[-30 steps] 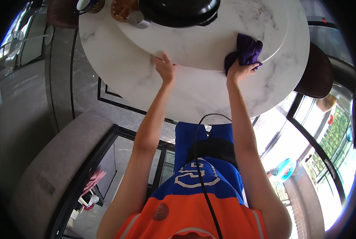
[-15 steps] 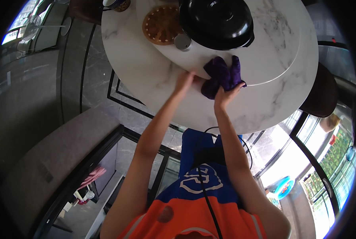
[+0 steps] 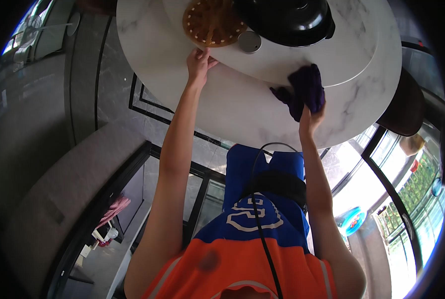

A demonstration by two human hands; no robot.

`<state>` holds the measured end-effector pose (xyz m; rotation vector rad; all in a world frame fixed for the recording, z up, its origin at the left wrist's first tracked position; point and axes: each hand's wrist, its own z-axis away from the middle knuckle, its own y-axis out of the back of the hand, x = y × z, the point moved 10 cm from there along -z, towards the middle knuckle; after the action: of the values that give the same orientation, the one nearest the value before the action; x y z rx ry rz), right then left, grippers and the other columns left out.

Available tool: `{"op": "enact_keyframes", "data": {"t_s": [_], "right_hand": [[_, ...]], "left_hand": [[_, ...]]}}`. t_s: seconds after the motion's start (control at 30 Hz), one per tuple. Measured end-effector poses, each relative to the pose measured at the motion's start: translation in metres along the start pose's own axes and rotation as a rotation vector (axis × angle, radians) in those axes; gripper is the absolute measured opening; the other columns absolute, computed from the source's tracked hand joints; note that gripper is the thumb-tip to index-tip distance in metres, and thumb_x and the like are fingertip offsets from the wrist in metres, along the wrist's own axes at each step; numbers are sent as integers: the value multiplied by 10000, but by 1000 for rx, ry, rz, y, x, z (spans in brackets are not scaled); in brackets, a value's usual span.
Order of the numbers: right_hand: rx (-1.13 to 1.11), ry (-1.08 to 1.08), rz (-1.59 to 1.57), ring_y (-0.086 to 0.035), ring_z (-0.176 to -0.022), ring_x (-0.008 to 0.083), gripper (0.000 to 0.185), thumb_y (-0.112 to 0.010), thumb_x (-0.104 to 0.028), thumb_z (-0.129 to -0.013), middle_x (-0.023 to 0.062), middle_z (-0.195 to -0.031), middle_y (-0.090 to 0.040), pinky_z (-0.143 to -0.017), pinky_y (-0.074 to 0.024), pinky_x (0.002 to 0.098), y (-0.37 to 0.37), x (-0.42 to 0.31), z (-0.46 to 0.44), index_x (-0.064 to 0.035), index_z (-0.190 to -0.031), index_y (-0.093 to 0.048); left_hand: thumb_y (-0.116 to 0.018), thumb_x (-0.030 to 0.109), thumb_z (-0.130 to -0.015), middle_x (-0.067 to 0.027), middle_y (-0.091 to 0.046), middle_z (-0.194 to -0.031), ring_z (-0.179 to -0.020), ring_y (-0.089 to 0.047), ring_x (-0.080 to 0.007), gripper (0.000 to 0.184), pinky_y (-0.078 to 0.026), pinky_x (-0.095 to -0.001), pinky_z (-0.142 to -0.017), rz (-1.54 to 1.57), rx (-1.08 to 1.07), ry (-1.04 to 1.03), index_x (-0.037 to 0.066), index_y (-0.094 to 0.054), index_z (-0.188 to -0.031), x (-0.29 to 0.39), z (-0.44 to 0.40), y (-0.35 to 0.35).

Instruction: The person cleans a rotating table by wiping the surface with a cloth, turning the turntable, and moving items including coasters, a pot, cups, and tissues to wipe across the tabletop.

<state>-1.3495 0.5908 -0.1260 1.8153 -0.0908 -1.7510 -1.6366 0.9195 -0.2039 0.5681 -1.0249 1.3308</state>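
Observation:
A dark purple cloth (image 3: 308, 87) is bunched in my right hand (image 3: 313, 118), whose fingers are closed round its lower end. The cloth lies over the near rim of the raised round turntable (image 3: 262, 67) on the marble table. My left hand (image 3: 199, 67) pinches the turntable's rim further left, just below a round brown trivet (image 3: 213, 25) with pale dots along its border. Between the hands, on the turntable, stand a small grey round lidded container (image 3: 249, 42) and a large black lidded pot (image 3: 287, 22).
The white marble table (image 3: 242, 117) curves close in front of my body. A dark chair (image 3: 406, 107) stands at its right side. A black cable (image 3: 256, 214) hangs down over my shirt. At the lower left is a dark-framed opening (image 3: 145, 164).
My left hand has moved left, away from the cloth, to the turntable's rim. My right hand has carried the cloth rightward. The trivet, container and pot have shifted right relative to the table.

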Motion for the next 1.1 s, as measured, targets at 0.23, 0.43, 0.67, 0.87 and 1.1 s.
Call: {"op": "enact_keyframes", "data": {"t_s": [0.23,0.43,0.67,0.87,1.1], "right_hand": [[-590,637,467,-389,-1371,463,996,-829,-135,-578,213,-1405,-516,-1194,-264,547,-128,-8,84,-49,-1475,-407],[-639,756,563,-458,-1255,435,1024,-851,-325,-534,219,-1319,-541,-1159,-284,551,-233,-63,127,-16,-1430,-462],[-848,1035,325,-542,-1170,301,627,-797,-192,-589,96,-1215,-630,-1063,-433,434,-196,-32,188,-59,-1189,-669],[-924,1123,160,-578,-1012,265,412,-635,-119,-746,64,-1081,-639,-873,-488,386,-47,44,269,-92,-1153,-689],[-875,-5,26,-686,-987,339,437,-770,-122,-739,179,-1072,-699,-850,-537,439,182,181,215,6,-1142,-662]], "left_hand": [[-602,197,-1019,-173,-657,-1084,-934,-698,-280,307,-616,-428,-856,-54,4,5,-56,-524,-1174,-20,16,9],[-556,158,-1035,-179,-643,-1135,-1076,-633,-240,253,-523,-355,-945,-263,264,-579,-24,-532,-1210,-13,93,55],[-497,36,-1018,-143,-608,-1175,-1104,-587,-218,211,-448,-329,-1004,-293,480,-533,7,-511,-1226,-80,194,82],[-522,18,-1005,-126,-591,-1173,-1114,-580,-210,241,-455,-319,-962,-253,526,-529,-5,-510,-1245,-135,315,56],[-591,45,-965,-91,-620,-1095,-1023,-594,-170,259,-474,-292,-897,-207,543,-518,21,-552,-1220,-206,488,0]]}}
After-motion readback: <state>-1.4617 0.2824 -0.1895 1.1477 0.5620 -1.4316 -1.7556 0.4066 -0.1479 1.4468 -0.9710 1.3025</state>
